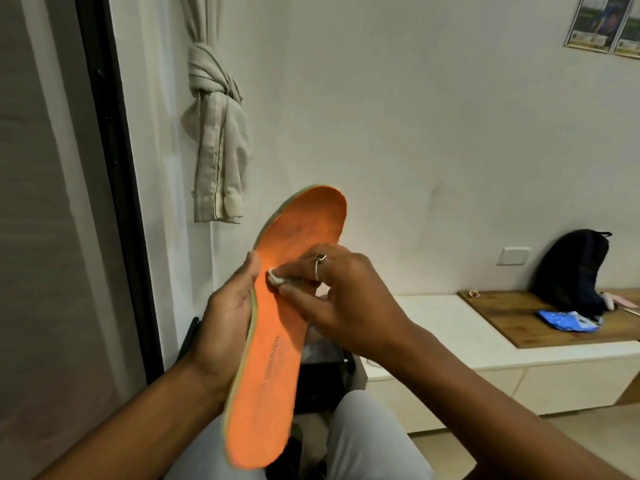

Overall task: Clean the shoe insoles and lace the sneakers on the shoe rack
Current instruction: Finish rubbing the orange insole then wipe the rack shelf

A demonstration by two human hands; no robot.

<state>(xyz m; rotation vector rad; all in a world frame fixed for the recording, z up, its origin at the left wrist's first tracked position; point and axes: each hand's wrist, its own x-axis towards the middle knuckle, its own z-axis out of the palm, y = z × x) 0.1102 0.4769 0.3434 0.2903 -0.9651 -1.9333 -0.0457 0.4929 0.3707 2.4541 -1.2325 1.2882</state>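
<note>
Our tally: mostly singles, and one pair

We count one orange foam insole (277, 323), one small white wad of cloth (273, 277) and two bare grips, the left grip (225, 327) and the right grip (334, 296), with one silver ring (318, 266). Beyond them we count one knotted beige curtain (216, 133), one dark backpack (575, 268), one blue plastic packet (568, 321), one white wall plate (512, 256) and one brown wooden surface (512, 317).

Both arms are bare from wrist to as far up as they show. The right hand (332, 292) wears a slim silver ring (318, 266) with a small angular top on one finger. Light grey trousers (360, 441), plain and smooth, cover the legs.
</note>
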